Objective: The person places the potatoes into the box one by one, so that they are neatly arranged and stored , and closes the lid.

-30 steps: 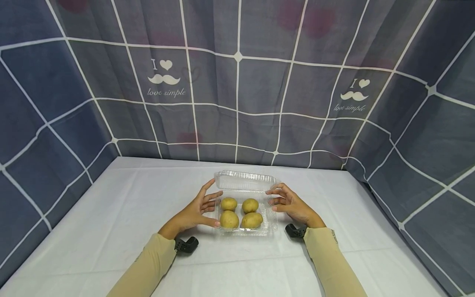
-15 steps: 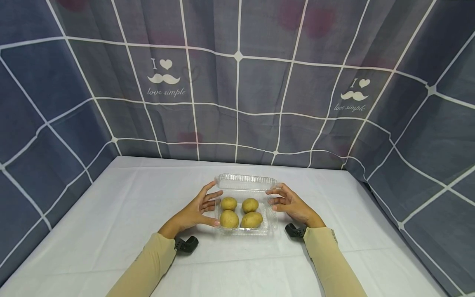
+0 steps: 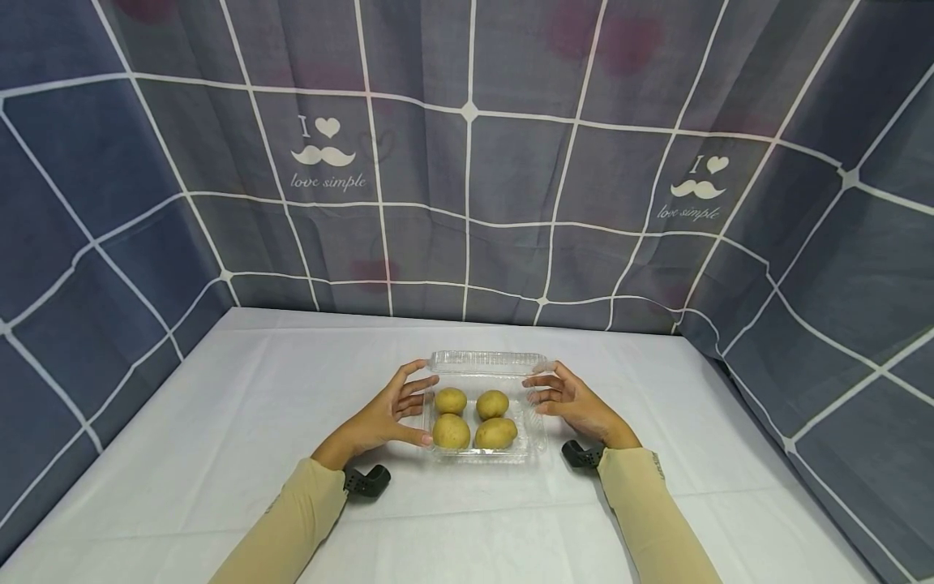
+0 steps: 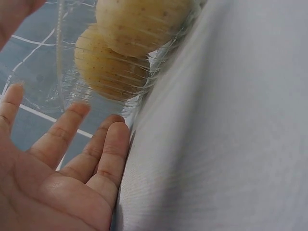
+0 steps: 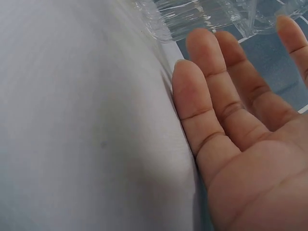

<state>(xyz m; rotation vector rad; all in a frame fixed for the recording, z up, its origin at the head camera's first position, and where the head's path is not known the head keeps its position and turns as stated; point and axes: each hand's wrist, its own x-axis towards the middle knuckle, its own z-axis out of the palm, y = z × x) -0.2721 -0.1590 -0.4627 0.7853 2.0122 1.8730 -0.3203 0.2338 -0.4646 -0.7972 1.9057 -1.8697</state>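
Observation:
A clear plastic clamshell container (image 3: 536,442) sits at the middle of the table with several yellow potatoes (image 3: 452,431) inside. Its transparent lid (image 3: 485,362) stands tilted at the far side. My left hand (image 3: 383,415) is at the left side, fingers spread, index fingertip at the lid's left corner and thumb at the near left rim. In the left wrist view, potatoes (image 4: 110,62) show through the ribbed wall above loosely extended fingers (image 4: 113,149). My right hand (image 3: 580,410) is at the right side, fingers relaxed, upper fingertips by the lid's right corner. In the right wrist view, fingertips (image 5: 204,50) lie right at the container's edge.
A white cloth (image 3: 292,365) covers the table. A dark grey-blue checked curtain (image 3: 511,162) hangs behind and along both sides. Black wrist devices (image 3: 367,482) are strapped below both hands.
The lid's outer edge has come down in the head view, so the lid looks narrower. My left index finger has shifted slightly with it; the potatoes and container base stay in place.

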